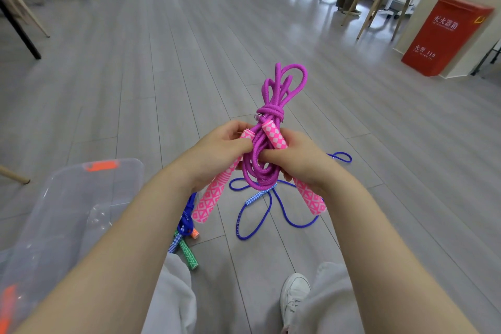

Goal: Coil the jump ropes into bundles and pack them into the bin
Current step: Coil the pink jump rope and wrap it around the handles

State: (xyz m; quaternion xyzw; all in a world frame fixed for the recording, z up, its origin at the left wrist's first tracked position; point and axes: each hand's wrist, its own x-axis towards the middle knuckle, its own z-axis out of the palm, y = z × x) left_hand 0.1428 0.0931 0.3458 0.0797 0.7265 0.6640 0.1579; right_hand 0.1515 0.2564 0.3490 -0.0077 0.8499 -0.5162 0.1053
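Observation:
A magenta jump rope (273,95) with pink patterned handles is coiled into a bundle and knotted near its middle, held up in front of me. My left hand (217,152) grips one pink handle (214,195). My right hand (298,157) grips the other pink handle (275,135), with a finger hooked through the coil. A blue rope (267,214) lies loose on the floor below. A bundle with blue rope and green handles (187,247) lies by my left knee. The clear plastic bin (67,198) with orange latches stands at the lower left.
I sit on a grey plank floor with my legs and a white shoe (294,298) at the bottom. A red fire-extinguisher box (444,35) stands at the right. Chair and table legs stand at the back left (24,22) and back right.

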